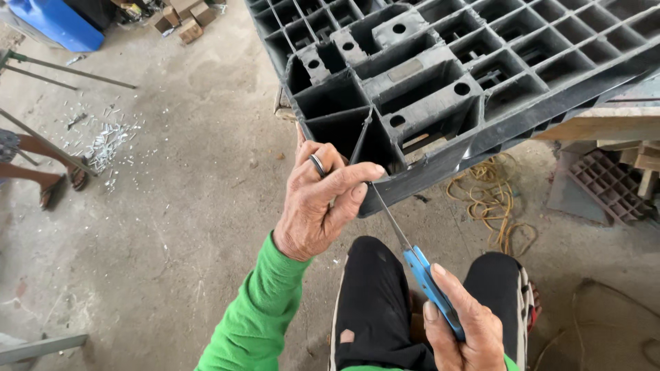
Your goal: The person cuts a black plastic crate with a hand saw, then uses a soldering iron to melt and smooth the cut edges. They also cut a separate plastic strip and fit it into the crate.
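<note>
A large black plastic pallet (481, 62) lies upside down across the upper right, its grid of cells facing up. My left hand (323, 203), in a green sleeve with a ring on one finger, grips the pallet's near corner. My right hand (464, 326) holds a blue-handled knife (430, 282) whose thin blade runs up to the pallet's lower edge beside my left thumb. My knees in black trousers sit below the pallet.
A yellow rope (491, 199) is coiled on the concrete floor under the pallet. Another person's sandalled feet (62, 182) stand at the left near scattered white scraps (103, 141). A blue container (58, 20) and wooden blocks (182, 20) lie at the top left.
</note>
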